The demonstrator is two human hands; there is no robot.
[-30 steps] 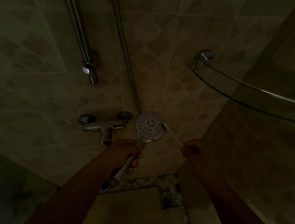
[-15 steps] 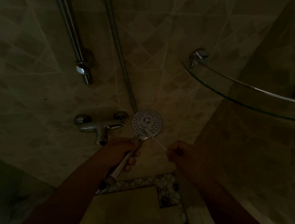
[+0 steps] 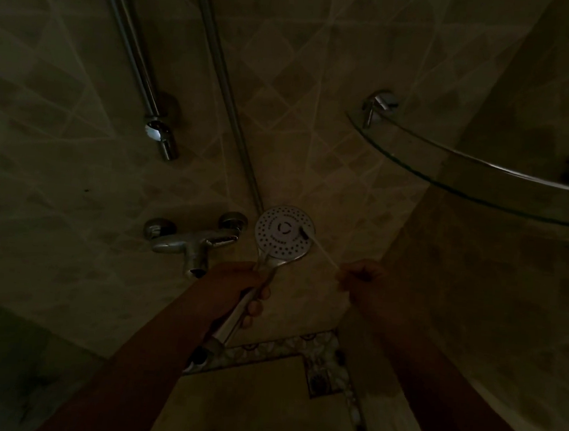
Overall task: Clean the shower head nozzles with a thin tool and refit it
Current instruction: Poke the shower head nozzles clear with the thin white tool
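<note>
Since the earlier frames, the thin tool (image 3: 322, 255) has swung from the lower part of the spray face up to its right side, and the right hand has drawn out to the right.

Going left to right: the mixer tap (image 3: 194, 241) sits on the tiled wall, with the slide rail (image 3: 137, 58) above it and the hose (image 3: 226, 83) running down beside it. Just right of the tap, the left hand (image 3: 235, 285) wraps round the handle of the shower head (image 3: 283, 234), holding the round face up toward the camera, off its mount. The pale tool reaches from the face's right edge down to the right hand (image 3: 362, 277), whose curled fingers pinch its far end. A glass corner shelf (image 3: 469, 176) hangs further right.

Nozzle cleaning looks to be the step in hand, with refitting not yet begun. The next move likely calls for a steady left grip while the tip is guided into a neighbouring hole; the dim light may make aiming hard.
</note>
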